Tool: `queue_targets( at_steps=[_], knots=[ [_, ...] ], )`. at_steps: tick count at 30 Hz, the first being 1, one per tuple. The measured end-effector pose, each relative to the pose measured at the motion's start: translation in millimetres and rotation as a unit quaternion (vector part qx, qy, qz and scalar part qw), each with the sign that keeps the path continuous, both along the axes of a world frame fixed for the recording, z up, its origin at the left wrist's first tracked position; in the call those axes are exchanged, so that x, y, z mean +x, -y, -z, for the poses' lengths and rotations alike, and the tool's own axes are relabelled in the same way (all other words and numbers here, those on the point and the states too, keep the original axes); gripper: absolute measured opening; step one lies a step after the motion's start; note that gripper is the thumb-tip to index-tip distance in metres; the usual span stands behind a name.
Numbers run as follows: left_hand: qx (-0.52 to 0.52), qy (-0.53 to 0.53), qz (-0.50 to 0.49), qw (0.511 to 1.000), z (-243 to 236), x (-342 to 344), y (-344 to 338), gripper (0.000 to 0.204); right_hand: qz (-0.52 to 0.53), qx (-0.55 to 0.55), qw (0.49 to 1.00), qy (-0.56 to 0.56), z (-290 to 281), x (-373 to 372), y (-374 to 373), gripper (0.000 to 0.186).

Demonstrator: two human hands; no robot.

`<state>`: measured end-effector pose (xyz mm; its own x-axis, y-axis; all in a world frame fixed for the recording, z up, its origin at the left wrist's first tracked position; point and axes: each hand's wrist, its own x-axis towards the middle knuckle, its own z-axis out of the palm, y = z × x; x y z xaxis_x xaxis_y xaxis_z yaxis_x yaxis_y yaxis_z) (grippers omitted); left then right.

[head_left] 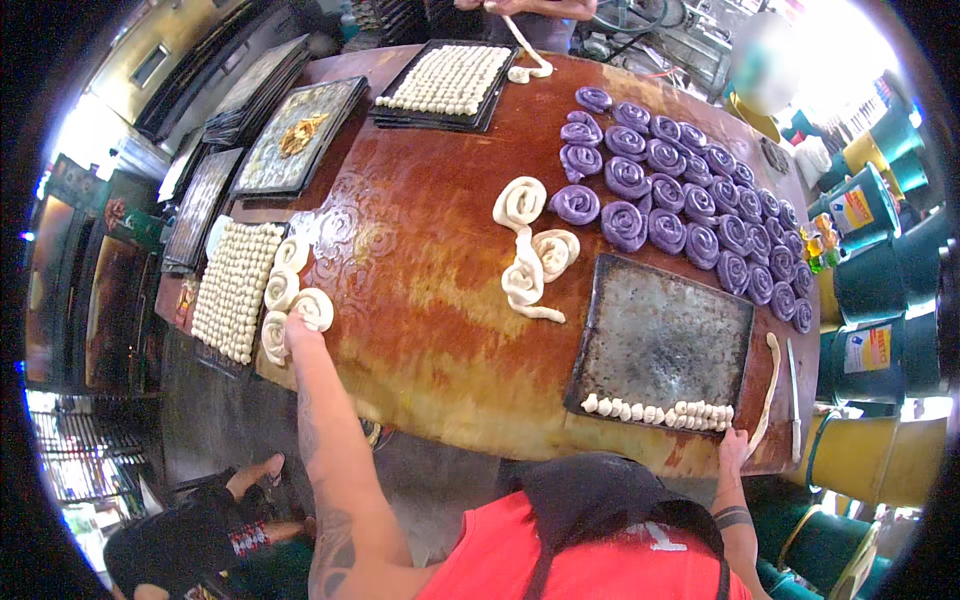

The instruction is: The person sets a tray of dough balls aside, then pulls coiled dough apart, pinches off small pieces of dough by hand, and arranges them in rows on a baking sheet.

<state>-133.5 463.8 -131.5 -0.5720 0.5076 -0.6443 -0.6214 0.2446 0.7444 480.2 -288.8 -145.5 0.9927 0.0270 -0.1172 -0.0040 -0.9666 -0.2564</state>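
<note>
L hand [298,328] stretched far out to table's left edge, fingers laid flat on a white dough coil [314,308]; open, pressing or touching rather than gripping, full grasp can't be told at this angle. More white coils [283,288] stacked just past it, w/ a tray of small white dough balls [235,288] right beside, looks full.

R hand [732,446] close in at near edge, fingertips at end of a row of cut white pieces [660,411] on a dark metal tray [665,335]; fingers look loosely open, nothing clearly held. Only that one row filled along near rim, rest of tray bare, so judged early on this tray. Thin white dough rope [768,392] just right of R hand, knife [794,396] beyond it.

Between hands, further out: loose white coils [533,250] uncut, soft, smooth, spiral-wound. Beyond R hand: big batch of purple spiral coils [680,195], all rolled, none cut yet by look. Far side: second full tray of white balls [448,80], another person's hand [520,8] pulling a dough strip there.

Table [420,300] reddish-brown, glossy, oiled-looking. Trays dark, scuffed, greasy sheen.
</note>
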Motion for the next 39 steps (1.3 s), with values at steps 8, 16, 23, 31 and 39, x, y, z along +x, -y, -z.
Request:
queue_targets(
  at_steps=[8, 16, 23, 31, 39],
  knots=[
    [0.257, -0.22, 0.412, 0.846, -27.9, 85.0, 16.1, 0.04, -0.003, -0.007, 1.0, 0.012, 6.5, 3.7, -5.7, 0.04],
    [0.103, -0.179, 0.7, 0.684, -87.7, 158.3, 44.2, 0.082, -0.038, 0.02, 0.999, -0.03, 21.1, 14.5, 22.6, 0.041],
    [-0.053, -0.716, 0.342, 0.606, -37.3, -103.4, -8.4, 0.061, -0.092, 0.046, 0.995, -0.012, 34.9, 9.7, -2.0, 0.038],
    [-0.201, -0.462, 0.301, 0.81, 11.1, -168.3, -9.8, 0.068, -0.088, -0.009, 0.995, -0.042, 24.9, 26.8, 6.0, 0.042],
    [0.145, -0.161, 0.406, 0.888, -30.6, -6.6, 83.5, 0.058, 0.006, -0.04, 0.999, -0.032, 10.3, 12.9, -0.6, 0.041]
  ],
)
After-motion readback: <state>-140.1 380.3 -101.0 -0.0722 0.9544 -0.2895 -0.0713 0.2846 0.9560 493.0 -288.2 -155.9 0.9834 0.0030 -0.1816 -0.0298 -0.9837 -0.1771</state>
